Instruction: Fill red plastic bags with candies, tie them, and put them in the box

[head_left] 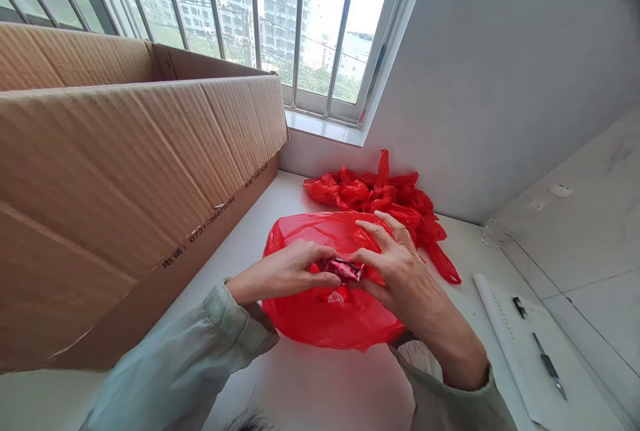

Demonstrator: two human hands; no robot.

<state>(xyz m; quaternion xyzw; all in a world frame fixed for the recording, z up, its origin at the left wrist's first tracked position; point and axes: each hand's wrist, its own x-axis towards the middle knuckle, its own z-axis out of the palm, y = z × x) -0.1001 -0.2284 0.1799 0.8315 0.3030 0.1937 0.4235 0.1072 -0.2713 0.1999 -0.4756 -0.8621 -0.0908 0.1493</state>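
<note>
An opened red plastic bag (310,324) sits on the white table in front of me. Over its mouth, a small shiny red foil packet (344,269) is pinched between the thumb and fingers of my left hand (295,268). My right hand (395,264) reaches in from the other side, its thumb and index finger at the packet's right end and its other fingers raised apart. Whether the right fingers grip the packet or only touch it, I cannot tell. Inside the bag, below the packet, lies a small red item with white printing (337,296).
A large open cardboard box (150,164) fills the left side. Behind the bag, crumpled red plastic bags (375,194) lie heaped against the wall. A notebook (505,338), a pen (550,366) and a pen cap (520,308) are at the right. A barred window (280,31) is beyond.
</note>
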